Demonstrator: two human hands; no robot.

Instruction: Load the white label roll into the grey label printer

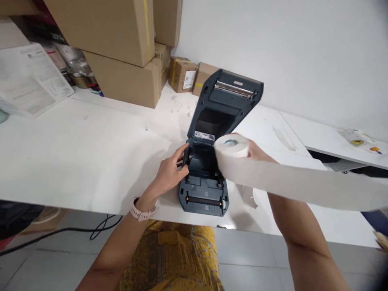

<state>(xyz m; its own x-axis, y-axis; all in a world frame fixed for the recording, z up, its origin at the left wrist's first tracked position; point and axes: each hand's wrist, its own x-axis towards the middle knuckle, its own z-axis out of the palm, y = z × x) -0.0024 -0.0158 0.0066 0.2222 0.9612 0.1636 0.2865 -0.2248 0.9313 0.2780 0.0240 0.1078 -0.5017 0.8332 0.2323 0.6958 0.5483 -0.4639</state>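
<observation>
A dark grey label printer (203, 190) stands on the white table with its lid (230, 99) raised. My left hand (171, 171) grips the left edge of its base, the fingers and thumb set around the roll compartment. A pale pink wristband is on that wrist. My right hand (257, 151) holds a roll of white label paper (232, 155) over the right side of the open compartment. From the roll a long loose strip (303, 184) trails off to the right, crossing in front of my right forearm. Most of my right fingers are hidden behind the roll.
Large cardboard boxes (124, 79) are stacked at the back left, with a small taped box (182, 74) beside them. Printed sheets (33, 76) lie at the far left. A torn paper scrap (250, 196) rests right of the printer. A black cable (69, 229) hangs below the table edge.
</observation>
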